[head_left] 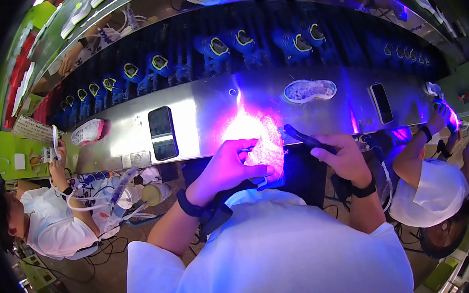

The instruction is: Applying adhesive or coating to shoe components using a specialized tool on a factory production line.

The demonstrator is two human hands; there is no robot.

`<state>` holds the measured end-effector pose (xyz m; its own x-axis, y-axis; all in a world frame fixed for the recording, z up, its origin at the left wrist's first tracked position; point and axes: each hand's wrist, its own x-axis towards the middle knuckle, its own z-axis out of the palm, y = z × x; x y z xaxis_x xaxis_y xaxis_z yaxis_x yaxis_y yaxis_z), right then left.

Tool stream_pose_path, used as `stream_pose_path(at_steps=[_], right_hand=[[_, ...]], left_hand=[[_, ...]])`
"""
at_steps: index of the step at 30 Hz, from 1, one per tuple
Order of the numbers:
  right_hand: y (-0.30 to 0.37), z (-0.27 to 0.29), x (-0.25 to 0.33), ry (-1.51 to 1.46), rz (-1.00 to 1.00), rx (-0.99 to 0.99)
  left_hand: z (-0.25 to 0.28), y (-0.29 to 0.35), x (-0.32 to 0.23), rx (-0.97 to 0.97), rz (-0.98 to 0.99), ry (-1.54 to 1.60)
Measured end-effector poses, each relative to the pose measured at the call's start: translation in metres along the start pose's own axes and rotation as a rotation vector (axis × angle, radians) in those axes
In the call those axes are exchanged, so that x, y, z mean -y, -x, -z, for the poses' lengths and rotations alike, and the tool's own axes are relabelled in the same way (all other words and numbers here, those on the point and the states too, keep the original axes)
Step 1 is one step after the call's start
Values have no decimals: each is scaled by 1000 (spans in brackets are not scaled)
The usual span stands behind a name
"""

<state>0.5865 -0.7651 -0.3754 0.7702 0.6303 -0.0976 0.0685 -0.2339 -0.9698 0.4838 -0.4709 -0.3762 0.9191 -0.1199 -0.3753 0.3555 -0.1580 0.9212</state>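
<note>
Under a bright violet-pink light, my left hand (230,164) grips a shoe sole (268,146) at the bench's near edge. The glare washes out much of its surface, and its lower end reaches below the edge. My right hand (340,157) is closed around a slim dark-handled brush (306,139), its bluish tip close to the sole's right side. Beyond the brush, a pale shoe sole (310,90) lies on the metal bench (196,97).
Blue shoe uppers (217,47) with yellow-green collars stand along a dark conveyor behind the bench. Phones lie at left (163,133) and right (381,103). Another sole (88,131) rests farther left. Co-workers sit on both sides, left (57,226) and right (428,191).
</note>
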Motion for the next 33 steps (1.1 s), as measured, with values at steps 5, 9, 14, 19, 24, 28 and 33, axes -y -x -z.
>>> stream_pose_path(at_steps=[5, 9, 14, 19, 24, 28, 33], right_hand=[[7, -16, -3, 22, -21, -38], [23, -32, -7, -50, -108, -11], [25, -27, -4, -64, -132, 1], [12, -28, -2, -18, -68, -118], [20, -10, 2, -102, -331, 112], [33, -1, -6, 1, -216, 77], [44, -5, -18, 112, -149, -10]], left_hand=[[-4, 9, -12, 27, 127, 287], [-3, 11, -16, -6, 95, 305], [-5, 12, -4, -53, 65, 143], [-12, 14, -17, -80, 13, 88], [-8, 6, -5, -197, -10, 1], [-15, -3, -2, -248, -41, -5], [-15, -19, 16, -255, 65, 72]])
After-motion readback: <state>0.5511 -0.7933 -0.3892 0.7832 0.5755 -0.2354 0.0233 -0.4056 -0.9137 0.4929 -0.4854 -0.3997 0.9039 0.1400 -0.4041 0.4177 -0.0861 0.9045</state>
